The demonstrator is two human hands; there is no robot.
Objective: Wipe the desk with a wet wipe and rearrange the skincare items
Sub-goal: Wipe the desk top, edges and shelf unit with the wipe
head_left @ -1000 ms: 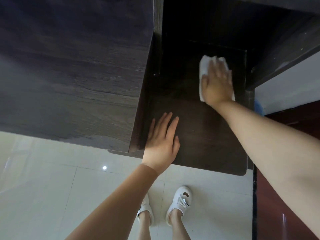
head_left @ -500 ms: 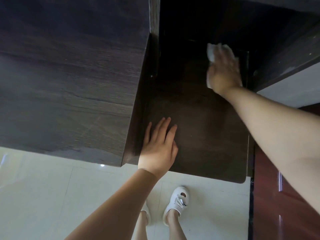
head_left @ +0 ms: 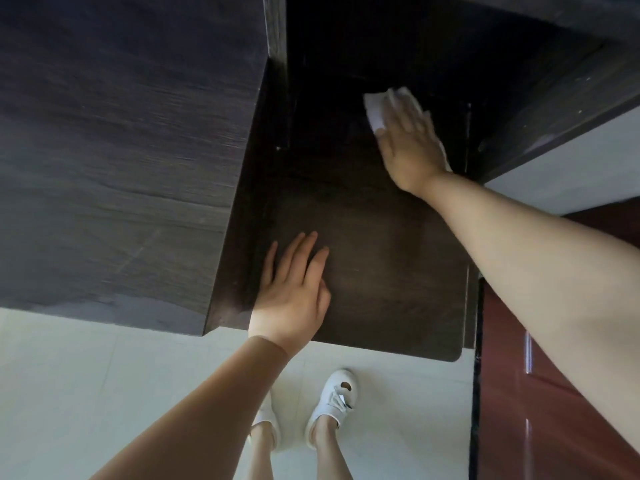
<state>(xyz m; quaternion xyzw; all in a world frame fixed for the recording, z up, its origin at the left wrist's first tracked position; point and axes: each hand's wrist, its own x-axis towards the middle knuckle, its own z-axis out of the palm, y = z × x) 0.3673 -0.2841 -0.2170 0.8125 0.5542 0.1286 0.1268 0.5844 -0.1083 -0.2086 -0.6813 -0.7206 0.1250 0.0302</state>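
Observation:
A dark brown wooden desk point(head_left: 388, 271) fills the middle of the head view. My right hand point(head_left: 410, 140) presses flat on a white wet wipe point(head_left: 375, 107) near the desk's back, fingers spread over it; only the wipe's left and far edges show. My left hand point(head_left: 292, 289) lies flat, palm down, on the desk's front left part, holding nothing. No skincare items are in view.
A tall dark wood cabinet point(head_left: 121, 150) rises at the left, its side wall bordering the desk. A dark panel point(head_left: 554, 109) stands at the back right, a reddish-brown door point(head_left: 540, 410) at the right. Below the desk edge are white floor tiles point(head_left: 69, 393) and my white shoes point(head_left: 334, 398).
My right hand slid the wipe first toward the back of the desk, then a little to the left. My left hand stayed planted on the front of the desk.

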